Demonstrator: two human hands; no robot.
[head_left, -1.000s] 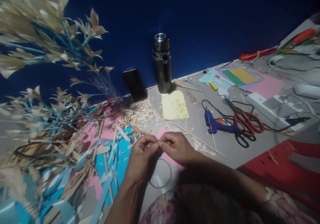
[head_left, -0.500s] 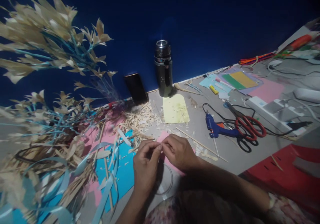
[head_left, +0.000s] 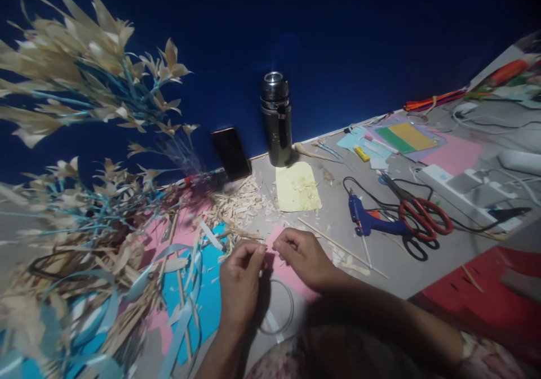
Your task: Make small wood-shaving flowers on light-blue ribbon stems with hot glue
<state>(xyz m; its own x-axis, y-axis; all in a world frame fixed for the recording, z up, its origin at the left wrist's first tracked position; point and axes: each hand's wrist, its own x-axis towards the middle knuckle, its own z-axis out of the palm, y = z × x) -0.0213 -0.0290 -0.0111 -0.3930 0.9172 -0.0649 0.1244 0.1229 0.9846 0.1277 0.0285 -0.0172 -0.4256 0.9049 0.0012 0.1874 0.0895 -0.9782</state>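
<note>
My left hand and my right hand are close together above the table, near its front edge. Each pinches thumb against fingertips, and the fingertips stand slightly apart. What they pinch is too small and dark to name. Below the hands lies a clear tape roll on the grey table. Pink paper lies under my right hand and blue paper lies left of my left hand.
Dried leafy sprigs on blue stems fill the left. A phone and a steel flask stand by the blue wall. Yellow paper, a blue glue gun, red scissors, a power strip and a red tray lie right.
My two hands' fingertips, touching before, have parted a little. The view has shifted slightly.
</note>
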